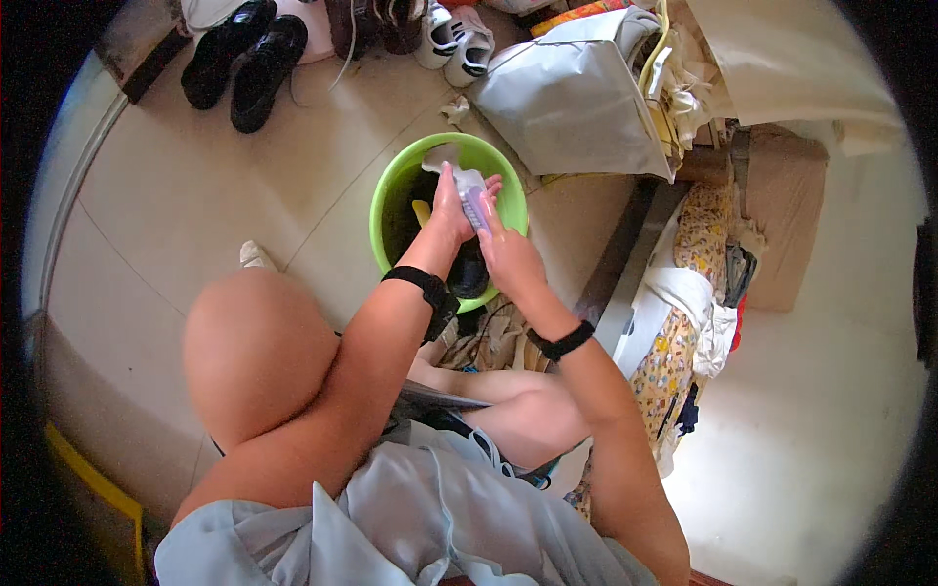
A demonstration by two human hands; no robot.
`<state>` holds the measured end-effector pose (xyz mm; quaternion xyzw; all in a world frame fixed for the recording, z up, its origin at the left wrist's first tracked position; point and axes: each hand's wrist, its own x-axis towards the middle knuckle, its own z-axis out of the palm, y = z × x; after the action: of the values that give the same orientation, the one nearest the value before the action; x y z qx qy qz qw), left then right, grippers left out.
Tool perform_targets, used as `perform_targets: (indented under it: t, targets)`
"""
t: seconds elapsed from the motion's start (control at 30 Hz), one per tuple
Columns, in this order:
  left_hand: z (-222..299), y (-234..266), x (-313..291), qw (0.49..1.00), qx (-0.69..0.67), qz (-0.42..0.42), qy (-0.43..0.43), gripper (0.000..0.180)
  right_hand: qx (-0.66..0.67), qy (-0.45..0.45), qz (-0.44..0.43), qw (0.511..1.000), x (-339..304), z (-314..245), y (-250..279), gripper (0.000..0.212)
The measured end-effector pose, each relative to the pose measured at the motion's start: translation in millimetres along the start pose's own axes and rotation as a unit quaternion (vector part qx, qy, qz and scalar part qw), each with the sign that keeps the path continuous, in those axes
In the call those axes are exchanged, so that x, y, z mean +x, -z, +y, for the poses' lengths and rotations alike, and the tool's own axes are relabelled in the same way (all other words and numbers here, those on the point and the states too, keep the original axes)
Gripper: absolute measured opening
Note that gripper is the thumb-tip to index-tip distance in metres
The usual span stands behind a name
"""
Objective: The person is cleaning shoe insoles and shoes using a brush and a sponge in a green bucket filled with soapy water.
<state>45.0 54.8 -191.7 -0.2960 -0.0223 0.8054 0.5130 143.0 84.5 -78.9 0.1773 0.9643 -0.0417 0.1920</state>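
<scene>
Both my hands are over a green bucket. Across my left hand lies a pale, wet-looking flat piece, whose exact kind I cannot make out. The fingers of my left hand are bent around its side. My right hand grips a purple scrubbing brush, pressed against the pale piece. Inside the bucket, below my hands, are a black shoe and a yellow object, mostly hidden; the bucket's inside looks dark.
Black shoes and white sneakers stand along the far side of the tiled floor. A large silver-grey bag sits beyond the bucket. On the right lie a patterned cloth and flattened cardboard. My bent knee is at left.
</scene>
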Motion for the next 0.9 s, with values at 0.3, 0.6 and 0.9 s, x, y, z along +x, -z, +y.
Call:
perform_targets:
  t: [0.3, 0.6, 0.9]
  targets:
    - [-11, 1, 4, 0.995, -0.032, -0.087, 0.033, 0.046, -0.075, -0.001, 0.045, 0.996, -17, 48, -3, 0.057]
    - [-40, -9, 5, 0.997, 0.076, -0.006, 0.004, 0.037, 0.054, -0.079, 0.113, 0.989, 43, 69, 8, 0.057]
    - [-59, 12, 17, 0.98, 0.183, -0.071, -0.03, 0.019, 0.09, -0.031, 0.102, 0.99, 10, 30, 5, 0.065]
